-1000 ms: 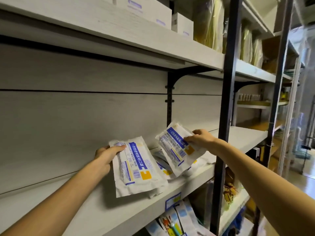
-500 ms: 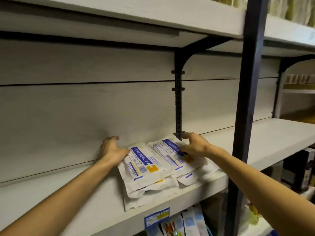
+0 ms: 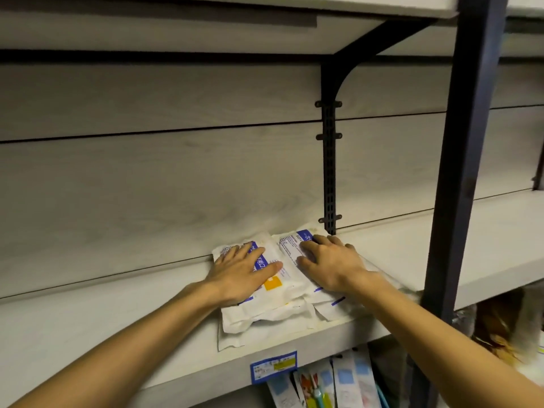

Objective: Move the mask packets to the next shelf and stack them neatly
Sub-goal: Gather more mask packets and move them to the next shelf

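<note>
Two small piles of white mask packets with blue and orange labels lie side by side on the pale wooden shelf (image 3: 88, 328), against its back panel. My left hand (image 3: 241, 273) lies flat, fingers spread, on the left pile (image 3: 273, 293). On the right pile (image 3: 290, 245) my right hand (image 3: 331, 265) presses down, its fingers slightly bent over the top packet. More packets stick out underneath both piles at the shelf's front edge.
A dark metal upright (image 3: 459, 172) stands just right of the piles, with a black bracket rail (image 3: 329, 166) on the back panel. A blue price label (image 3: 273, 367) hangs on the shelf edge. Colourful packets (image 3: 323, 384) hang below. Another shelf board runs overhead.
Both hands held one packet each in the air a second ago. They have since laid them down on the piles and now press flat on top.
</note>
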A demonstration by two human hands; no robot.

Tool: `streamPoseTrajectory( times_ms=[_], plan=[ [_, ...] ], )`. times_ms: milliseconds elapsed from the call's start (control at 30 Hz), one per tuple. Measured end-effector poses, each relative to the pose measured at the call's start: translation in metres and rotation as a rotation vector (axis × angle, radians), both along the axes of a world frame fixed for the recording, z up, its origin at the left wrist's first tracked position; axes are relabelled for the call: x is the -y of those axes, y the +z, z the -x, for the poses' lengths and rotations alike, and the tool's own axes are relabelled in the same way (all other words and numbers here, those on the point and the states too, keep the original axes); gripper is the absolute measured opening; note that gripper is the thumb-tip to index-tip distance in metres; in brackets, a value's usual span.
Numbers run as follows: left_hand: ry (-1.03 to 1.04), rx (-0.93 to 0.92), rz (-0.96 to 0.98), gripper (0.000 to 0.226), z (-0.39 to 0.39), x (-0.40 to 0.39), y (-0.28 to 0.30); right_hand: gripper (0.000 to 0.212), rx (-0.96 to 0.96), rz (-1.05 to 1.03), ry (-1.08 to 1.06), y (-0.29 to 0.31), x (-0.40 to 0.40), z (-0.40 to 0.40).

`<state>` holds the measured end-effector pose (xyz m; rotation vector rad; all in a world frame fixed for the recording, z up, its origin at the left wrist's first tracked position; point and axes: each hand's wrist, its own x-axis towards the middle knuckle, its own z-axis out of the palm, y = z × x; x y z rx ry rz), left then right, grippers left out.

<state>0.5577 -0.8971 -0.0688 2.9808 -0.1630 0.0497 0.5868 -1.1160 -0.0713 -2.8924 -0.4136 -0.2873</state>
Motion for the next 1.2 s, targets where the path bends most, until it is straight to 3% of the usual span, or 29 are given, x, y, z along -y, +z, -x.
streamPoseTrajectory(
  times_ms=[167, 267, 367, 467, 567, 633, 733, 900, 1067, 1200],
  plan=[
    [0.003, 0.009, 0.035, 0.082, 0.001, 0.000, 0.000, 0.050, -0.062, 0.034, 0.020, 0.007, 0.001, 0.000],
    [0.021, 0.134, 0.157, 0.076, 0.007, -0.004, 0.007, 0.050, -0.088, 0.015, 0.000, 0.018, 0.001, 0.003],
    [0.033, 0.284, 0.227, 0.068, 0.019, -0.021, 0.022, 0.050, 0.043, -0.032, -0.029, 0.029, -0.003, 0.014],
    [0.066, 0.289, 0.253, 0.063, 0.041, -0.051, 0.028, 0.047, 0.199, -0.139, -0.004, 0.036, -0.021, 0.029],
    [0.088, 0.332, 0.146, 0.060, 0.084, -0.093, 0.024, 0.044, 0.290, -0.251, 0.072, 0.039, -0.062, 0.053],
    [0.106, 0.395, -0.037, 0.058, 0.121, -0.126, 0.021, 0.043, 0.277, -0.302, 0.155, 0.039, -0.104, 0.078],
    [0.148, 0.480, -0.261, 0.056, 0.177, -0.182, 0.014, 0.053, 0.230, -0.211, 0.266, 0.033, -0.180, 0.126],
    [0.274, 0.478, -0.287, 0.051, 0.273, -0.279, 0.012, 0.066, 0.121, -0.052, 0.442, 0.011, -0.295, 0.212],
    [0.339, 0.551, -0.289, 0.034, 0.386, -0.364, 0.010, 0.054, 0.166, -0.117, 0.652, -0.007, -0.389, 0.292],
    [0.447, 0.408, -0.365, 0.026, 0.463, -0.424, 0.012, 0.040, 0.271, -0.158, 0.826, -0.007, -0.455, 0.356]
  ],
)
